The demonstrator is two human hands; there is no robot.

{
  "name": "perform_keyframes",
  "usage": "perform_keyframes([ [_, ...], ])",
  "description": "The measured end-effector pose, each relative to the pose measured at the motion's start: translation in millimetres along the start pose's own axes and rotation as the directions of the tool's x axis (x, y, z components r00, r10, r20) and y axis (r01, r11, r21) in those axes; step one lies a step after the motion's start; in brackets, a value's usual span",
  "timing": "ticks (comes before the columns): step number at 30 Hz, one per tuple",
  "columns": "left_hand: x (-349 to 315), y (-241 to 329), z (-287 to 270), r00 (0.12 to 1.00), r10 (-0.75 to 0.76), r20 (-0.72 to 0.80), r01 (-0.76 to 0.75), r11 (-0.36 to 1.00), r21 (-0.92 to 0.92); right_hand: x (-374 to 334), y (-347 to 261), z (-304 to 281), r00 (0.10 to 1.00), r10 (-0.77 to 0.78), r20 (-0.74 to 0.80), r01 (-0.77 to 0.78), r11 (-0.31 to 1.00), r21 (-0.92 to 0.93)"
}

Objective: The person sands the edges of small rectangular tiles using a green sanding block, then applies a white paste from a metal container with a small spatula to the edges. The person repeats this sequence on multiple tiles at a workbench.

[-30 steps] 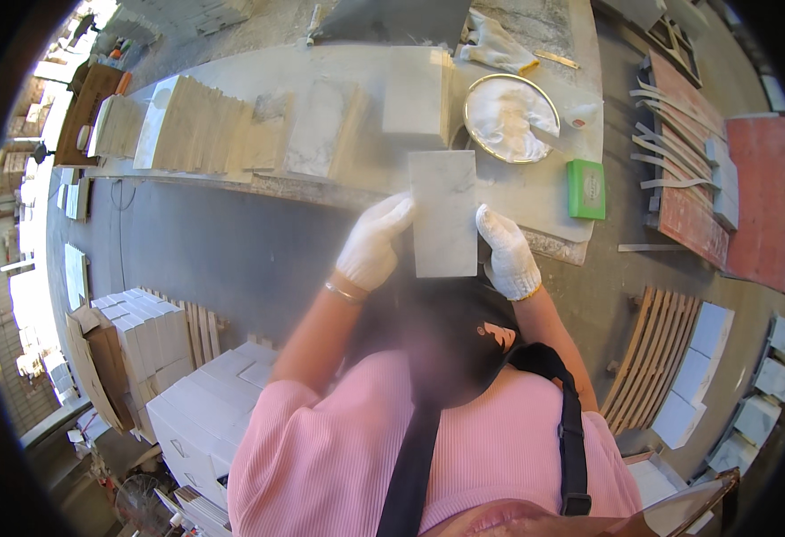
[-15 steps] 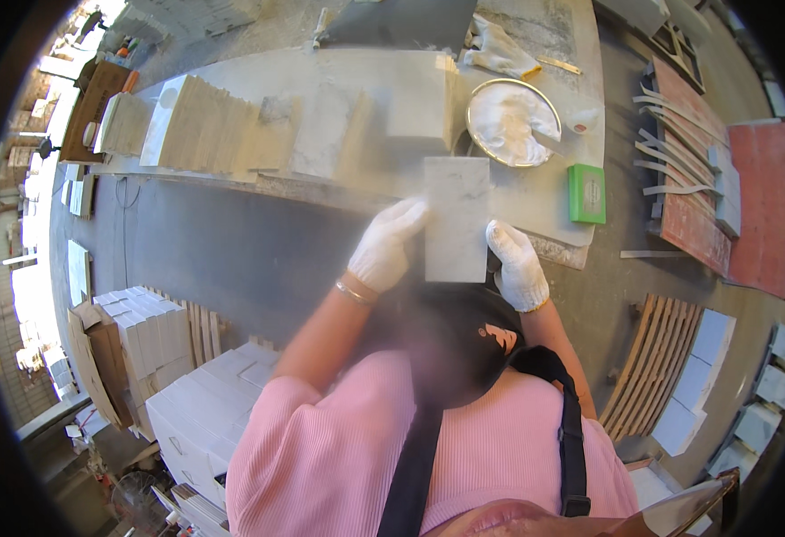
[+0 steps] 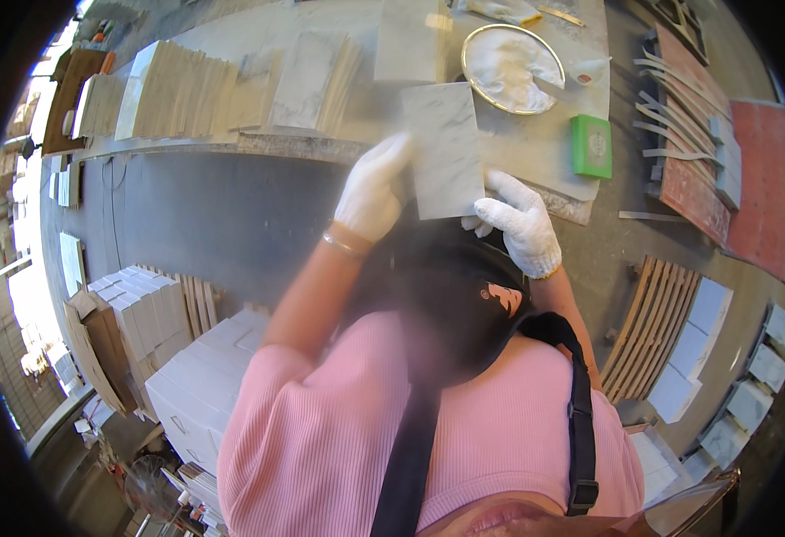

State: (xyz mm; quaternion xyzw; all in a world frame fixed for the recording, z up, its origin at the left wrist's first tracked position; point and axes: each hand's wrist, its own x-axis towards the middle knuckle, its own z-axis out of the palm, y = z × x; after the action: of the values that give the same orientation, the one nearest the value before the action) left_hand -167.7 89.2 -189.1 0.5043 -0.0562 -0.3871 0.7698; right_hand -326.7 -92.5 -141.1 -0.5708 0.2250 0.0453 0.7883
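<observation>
A grey-veined white marble tile (image 3: pixel 446 157) is held up between my two hands in front of the bench, slightly tilted. My left hand (image 3: pixel 373 190), in a white knit glove, grips its left edge; those fingers are partly hidden behind the tile. At the lower right corner, my gloved right hand (image 3: pixel 525 225) closes its fingers on the edge. Beyond the tile, a round gold-rimmed bowl (image 3: pixel 475 38) contains a white, powdery-looking mass (image 3: pixel 507 72) with a flat grey blade (image 3: pixel 549 87) in it. A green box (image 3: pixel 592 146) lies right of the bowl.
Several stacks of tiles (image 3: pixel 178 94) stand along the dusty bench (image 3: pixel 365 148) on the left. White boxes (image 3: pixel 200 385) are piled at lower left. To the right are a wooden pallet (image 3: pixel 652 331) and a red board (image 3: pixel 692 170) with curved pale strips.
Both hands have carried the tile farther from my body, and it now leans a little. My right-hand fingers have shifted around its lower right corner. The view has also moved slightly.
</observation>
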Motion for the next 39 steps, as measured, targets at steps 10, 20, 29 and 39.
perform_keyframes([
  [10, 25, 42, 20, 0.999, 0.012, 0.033, -0.011, 0.999, -0.051, -9, -1, 1, 0.999, -0.028, -0.017, 0.028, 0.999, -0.021],
  [20, 38, 45, 26, 0.999, 0.036, -0.003, -0.036, 0.994, -0.106, -17, 4, 0, 0.998, -0.050, -0.042, 0.051, 0.998, 0.041],
  [29, 23, 49, 30, 0.993, -0.114, 0.006, 0.108, 0.919, -0.379, -16, 8, -13, 0.998, -0.056, -0.009, 0.057, 0.993, 0.104],
  [39, -3, 55, 16, 0.934, -0.314, 0.170, 0.258, 0.923, 0.287, -10, 1, -29, 0.910, -0.211, -0.356, 0.263, 0.959, 0.102],
])
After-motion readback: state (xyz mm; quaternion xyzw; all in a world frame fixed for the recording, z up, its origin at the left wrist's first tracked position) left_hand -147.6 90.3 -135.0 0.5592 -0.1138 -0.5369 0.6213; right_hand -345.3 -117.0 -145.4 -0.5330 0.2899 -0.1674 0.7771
